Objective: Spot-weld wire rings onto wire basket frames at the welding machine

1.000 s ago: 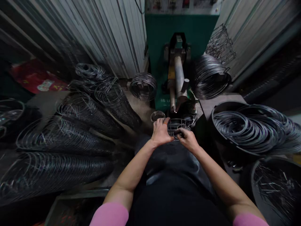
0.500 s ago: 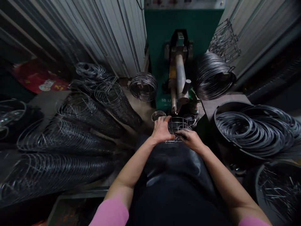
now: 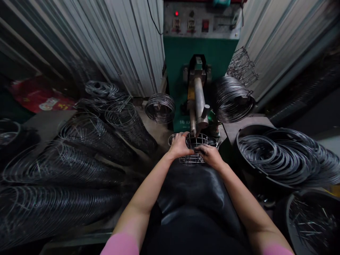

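A round wire basket (image 3: 191,160) sits in front of the green spot welder (image 3: 175,53), its far rim just under the tip of the welder's electrode arm (image 3: 199,94). My left hand (image 3: 179,146) is wrapped round the basket's left side, fingers on the far rim and thumb across toward the middle. My right hand (image 3: 209,154) grips at the basket's near right side, with fingers and thumb closed together. Whether a loose piece of wire is also between the right fingers is too small to tell.
Long stacks of wire rings (image 3: 63,202) lie on the left, with a wire coil (image 3: 160,108) behind. A larger coil (image 3: 233,99) hangs right of the welder. A black tub of wire rings (image 3: 240,164) and a bin of short wires (image 3: 288,216) stand to the right.
My view has tilted up, so the welder's control panel with its red light now shows. The bright glow at the electrode tip is gone. Both hands keep their hold on the basket.
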Demonstrator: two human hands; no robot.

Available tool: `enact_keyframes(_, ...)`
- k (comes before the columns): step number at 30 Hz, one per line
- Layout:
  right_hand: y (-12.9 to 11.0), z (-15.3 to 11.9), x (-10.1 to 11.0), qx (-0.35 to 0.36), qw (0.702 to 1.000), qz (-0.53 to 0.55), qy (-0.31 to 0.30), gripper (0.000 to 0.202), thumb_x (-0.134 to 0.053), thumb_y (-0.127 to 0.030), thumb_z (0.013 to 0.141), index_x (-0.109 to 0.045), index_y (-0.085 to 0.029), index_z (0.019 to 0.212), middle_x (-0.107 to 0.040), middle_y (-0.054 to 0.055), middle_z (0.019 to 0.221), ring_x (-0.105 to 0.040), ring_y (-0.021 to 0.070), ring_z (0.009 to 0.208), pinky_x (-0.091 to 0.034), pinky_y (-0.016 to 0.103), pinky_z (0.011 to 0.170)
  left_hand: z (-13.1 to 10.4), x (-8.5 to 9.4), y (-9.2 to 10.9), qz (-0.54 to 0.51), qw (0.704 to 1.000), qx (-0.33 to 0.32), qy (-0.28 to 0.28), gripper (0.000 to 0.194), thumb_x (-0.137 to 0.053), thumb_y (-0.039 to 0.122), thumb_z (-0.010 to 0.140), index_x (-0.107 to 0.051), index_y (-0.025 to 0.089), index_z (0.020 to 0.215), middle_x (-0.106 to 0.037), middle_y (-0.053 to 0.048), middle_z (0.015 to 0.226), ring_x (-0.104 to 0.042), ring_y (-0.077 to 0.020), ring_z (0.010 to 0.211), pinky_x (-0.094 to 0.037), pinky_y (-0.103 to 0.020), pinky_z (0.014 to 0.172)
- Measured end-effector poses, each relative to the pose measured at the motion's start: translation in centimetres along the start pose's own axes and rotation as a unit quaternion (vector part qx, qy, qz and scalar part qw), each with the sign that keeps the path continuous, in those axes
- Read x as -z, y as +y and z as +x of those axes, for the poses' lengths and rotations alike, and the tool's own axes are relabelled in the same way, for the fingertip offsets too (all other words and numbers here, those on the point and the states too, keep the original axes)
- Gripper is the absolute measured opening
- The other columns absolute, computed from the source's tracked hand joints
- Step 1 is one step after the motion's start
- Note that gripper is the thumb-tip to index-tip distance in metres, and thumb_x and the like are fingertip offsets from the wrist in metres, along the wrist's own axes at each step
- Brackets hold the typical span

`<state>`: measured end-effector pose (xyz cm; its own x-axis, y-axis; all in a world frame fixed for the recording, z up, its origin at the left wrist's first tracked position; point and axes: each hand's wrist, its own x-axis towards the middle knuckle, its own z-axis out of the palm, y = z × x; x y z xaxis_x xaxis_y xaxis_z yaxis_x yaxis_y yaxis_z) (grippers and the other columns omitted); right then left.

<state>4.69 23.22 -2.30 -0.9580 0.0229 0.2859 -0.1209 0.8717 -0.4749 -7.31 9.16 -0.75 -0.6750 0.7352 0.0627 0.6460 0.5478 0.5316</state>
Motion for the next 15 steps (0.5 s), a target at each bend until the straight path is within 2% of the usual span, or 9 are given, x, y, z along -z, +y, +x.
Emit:
enact_keyframes(5,0.1,-0.2,-0.3,-0.013,0.999,-0.033,0.005,0.030,-0.052,-0.008,0.079,-0.066,-0.023,0.102,-0.067,0.004,0.100,-0.063,0.0183,0.090,-0.050,0.027,0.076,0.3,-0.4,-0.1,0.019,1.000,0.001,0.017,0.085,-0.074,0.044,0.051,-0.039,0.022,0.125,-0.049,-0.009,0.117,-0.043,-0.0295,0.111,-0.039,-0.042,0.092)
enact_keyframes(9,0.3,0.6,-0.7,-0.049,0.996,-0.063,0.033,0.033,-0.053,-0.007,0.077,-0.065,-0.024,0.103,-0.067,0.003,0.101,-0.063,0.0200,0.091,-0.050,0.029,0.075,1.2,-0.5,0.0,0.025,0.999,0.022,0.037,0.087,-0.073,0.045,0.051,-0.039,0.020,0.127,-0.047,-0.010,0.119,-0.042,-0.0298,0.113,-0.040,-0.042,0.092)
enact_keyframes(12,0.4,1.5,-0.7,-0.077,0.993,-0.053,0.072,0.028,-0.054,-0.011,0.078,-0.066,-0.025,0.100,-0.065,0.004,0.104,-0.063,0.0206,0.090,-0.050,0.030,0.075,2.4,-0.5,-0.2,0.012,0.998,0.045,0.029,0.086,-0.074,0.046,0.051,-0.040,0.021,0.126,-0.049,-0.010,0.119,-0.044,-0.0299,0.111,-0.041,-0.041,0.089)
enact_keyframes(15,0.4,1.1,-0.7,-0.097,0.985,0.024,0.140,0.030,-0.057,-0.024,0.079,-0.062,-0.023,0.108,-0.063,0.006,0.107,-0.061,0.0208,0.091,-0.049,0.031,0.078,3.0,-0.6,-0.4,0.004,0.999,0.046,0.024,0.086,-0.074,0.045,0.050,-0.042,0.020,0.125,-0.050,-0.011,0.118,-0.045,-0.0294,0.111,-0.041,-0.040,0.088)
